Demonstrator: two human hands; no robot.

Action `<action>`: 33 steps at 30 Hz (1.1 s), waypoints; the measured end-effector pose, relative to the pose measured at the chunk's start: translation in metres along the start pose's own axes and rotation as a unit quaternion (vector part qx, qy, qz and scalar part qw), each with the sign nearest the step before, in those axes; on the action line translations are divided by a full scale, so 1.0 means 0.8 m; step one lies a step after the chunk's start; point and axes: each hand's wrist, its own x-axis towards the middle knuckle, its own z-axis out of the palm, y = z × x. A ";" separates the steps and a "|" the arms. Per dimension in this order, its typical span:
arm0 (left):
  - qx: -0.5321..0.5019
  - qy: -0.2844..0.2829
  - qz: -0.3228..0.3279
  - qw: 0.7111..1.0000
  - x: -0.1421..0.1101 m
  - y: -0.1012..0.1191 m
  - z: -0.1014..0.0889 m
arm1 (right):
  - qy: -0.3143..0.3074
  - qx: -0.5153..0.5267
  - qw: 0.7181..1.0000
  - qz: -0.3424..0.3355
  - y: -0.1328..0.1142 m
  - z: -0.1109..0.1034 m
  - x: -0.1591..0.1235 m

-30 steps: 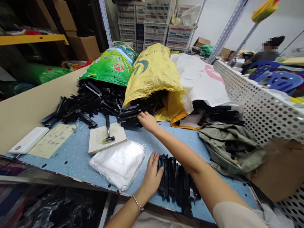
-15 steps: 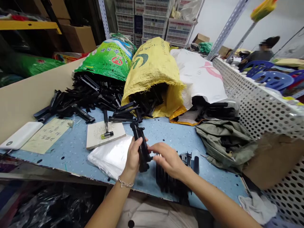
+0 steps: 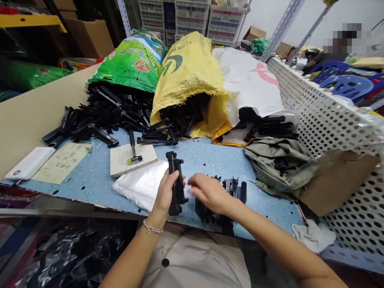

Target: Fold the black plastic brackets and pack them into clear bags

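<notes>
A long black plastic part (image 3: 176, 184) with small side lugs stands nearly upright in my left hand (image 3: 165, 190), whose thumb and fingers wrap around its middle. To its right is my right hand (image 3: 210, 194), fingers loosely bent and a small gap from the part; I see nothing in it. Beneath and behind this hand, a row of similar black parts (image 3: 231, 188) sits at the bench's front, partly hidden by the hand and forearm. A stack of clear plastic bags (image 3: 138, 184) lies to the left of my left hand.
A small mallet (image 3: 133, 150) rests on a pale block (image 3: 118, 162). Behind are green (image 3: 129, 66), yellow (image 3: 192, 68) and white sacks (image 3: 246, 80), with black parts spilling out. A grey-green cloth (image 3: 276, 168) and a perforated panel (image 3: 324, 108) are on the right. A person sits farther back.
My right hand has drawn off the black part's side, where its fingers were touching. The left hand keeps hold of the part, now more upright. The view has shifted slightly.
</notes>
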 end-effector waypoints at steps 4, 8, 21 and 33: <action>-0.008 -0.009 -0.028 1.000 0.003 -0.015 -0.002 | -0.003 -0.113 0.990 -0.078 -0.019 0.030 -0.039; 0.032 -0.001 -0.008 0.999 -0.001 -0.041 0.002 | 0.022 -0.095 0.995 0.031 -0.022 0.043 -0.067; -0.033 -0.007 -0.126 0.991 0.013 -0.078 0.002 | 0.088 -0.136 0.946 0.282 0.118 -0.001 -0.134; 0.142 0.045 0.131 0.980 -0.030 -0.043 -0.030 | 0.045 0.427 0.863 0.266 -0.035 0.056 -0.060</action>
